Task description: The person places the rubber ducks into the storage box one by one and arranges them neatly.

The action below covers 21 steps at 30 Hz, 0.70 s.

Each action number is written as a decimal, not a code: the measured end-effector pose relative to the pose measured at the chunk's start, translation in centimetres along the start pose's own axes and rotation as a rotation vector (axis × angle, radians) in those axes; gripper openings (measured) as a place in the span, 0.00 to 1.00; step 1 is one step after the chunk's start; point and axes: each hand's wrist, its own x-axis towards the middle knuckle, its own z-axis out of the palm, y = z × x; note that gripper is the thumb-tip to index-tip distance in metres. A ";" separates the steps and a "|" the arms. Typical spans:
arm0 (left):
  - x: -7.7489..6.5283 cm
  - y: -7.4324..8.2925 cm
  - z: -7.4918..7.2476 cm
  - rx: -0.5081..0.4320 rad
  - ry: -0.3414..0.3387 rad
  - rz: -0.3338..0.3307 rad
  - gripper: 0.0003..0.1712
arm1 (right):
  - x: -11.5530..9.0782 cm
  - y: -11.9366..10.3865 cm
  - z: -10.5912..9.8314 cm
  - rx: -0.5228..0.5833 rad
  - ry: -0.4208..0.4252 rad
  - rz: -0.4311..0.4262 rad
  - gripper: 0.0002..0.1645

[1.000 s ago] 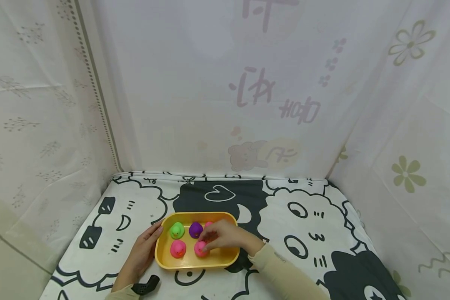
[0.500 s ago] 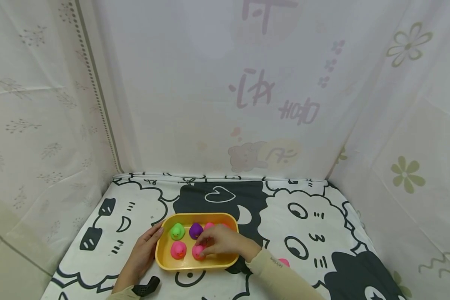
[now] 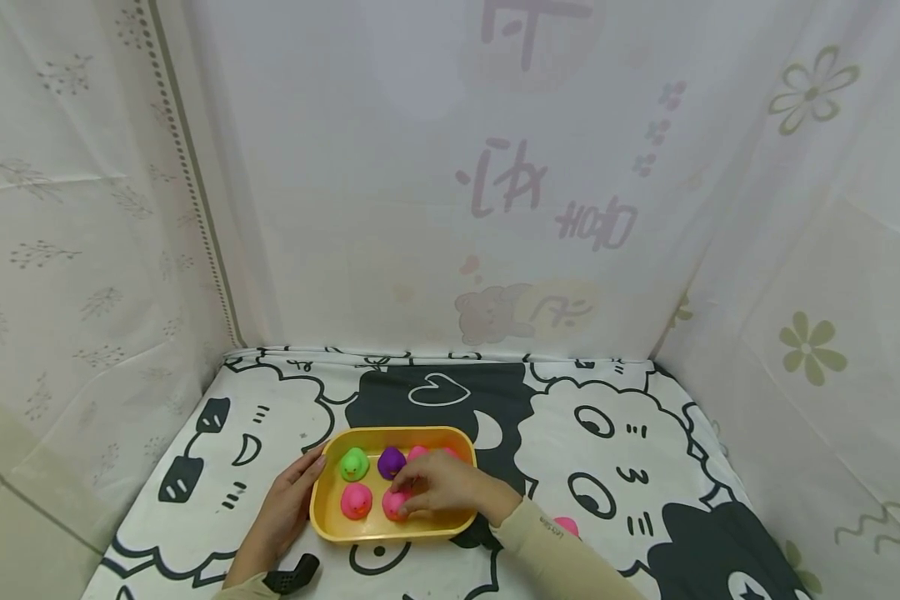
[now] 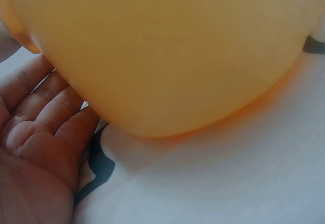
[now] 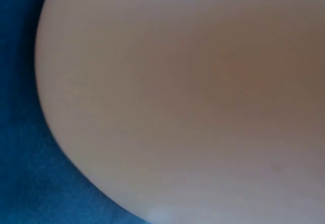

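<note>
In the head view, the tray (image 3: 390, 536) is touched at nine o'clock by the left hand (image 3: 291, 500), fingers nearly straight. By the right hand (image 3: 450, 482), a pink duck (image 3: 392, 503) is pinched inside, at six o'clock. A green duck (image 3: 354, 464) (ten), a purple duck (image 3: 392, 462) (twelve) and three pink pieces (image 3: 356, 502) (eight, one, two) are judged already placed; one pink outlier (image 3: 567, 525), just past three, seems left. The left palm (image 4: 35, 183) is shown only by the left wrist view; the right wrist view is blurred.

Pink duck (image 3: 393, 503) edges left!
We see the right hand (image 3: 446, 485) bring it nearer its pink neighbour (image 3: 356, 502); a pink object (image 3: 567, 526) now peeks past the sleeve (image 3: 551, 546).
</note>
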 end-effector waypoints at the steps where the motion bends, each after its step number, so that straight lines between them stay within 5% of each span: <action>1: 0.0 0.0 0.0 0.001 0.001 0.002 0.37 | 0.0 -0.1 -0.1 0.005 -0.002 0.003 0.16; 21: -0.1 0.1 0.0 0.031 0.011 -0.017 0.38 | -0.4 -0.6 -0.4 0.061 0.041 -0.018 0.14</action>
